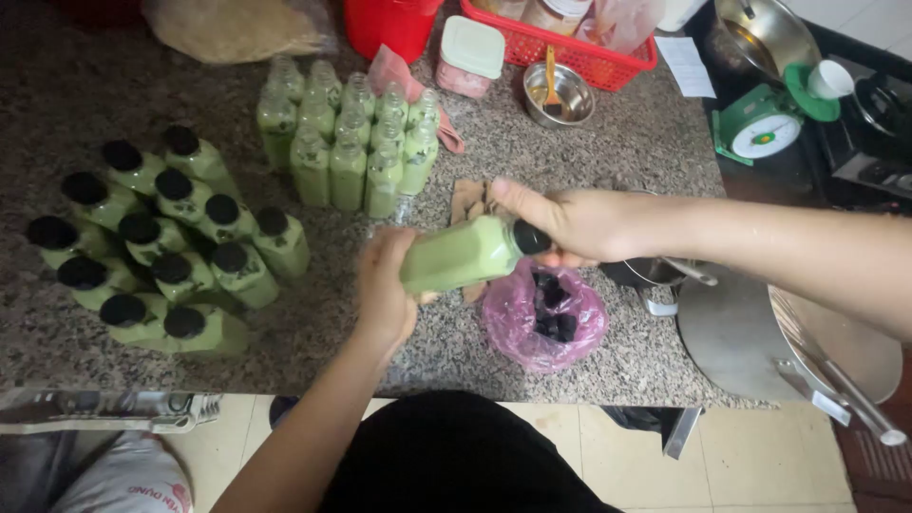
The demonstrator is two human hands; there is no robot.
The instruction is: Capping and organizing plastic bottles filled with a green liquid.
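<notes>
Both hands are on 1 green bottle (463, 255), held on its side above the granite counter (608, 142), right in the middle of the view. The left hand (385, 290) wraps the base end, fingers closed around the bottle's lower body. The right hand (570, 223) comes in from the right and closes over the neck end, fingers curled around the black cap (530, 237). The bottle tilts slightly, cap end a touch higher than the base.

Just below the cap sits a pink bag (544, 318) on the counter, open at the top, with dark caps (553, 309) showing inside. To the left stands a cluster of capped bottles (161, 247), all green with black tops, packed close together and touching. Farther back, near the middle, is a second group of uncapped bottles (347, 142), also green, standing upright in tight rows.

Behind them a red basket (570, 52) holds jars, with a small steel bowl (559, 93) just in front of it and a lidded pink box (469, 55) beside that. At far right there is a green scale (760, 128), and a large steel pot lid (731, 332) lies near the counter edge under the right forearm.
</notes>
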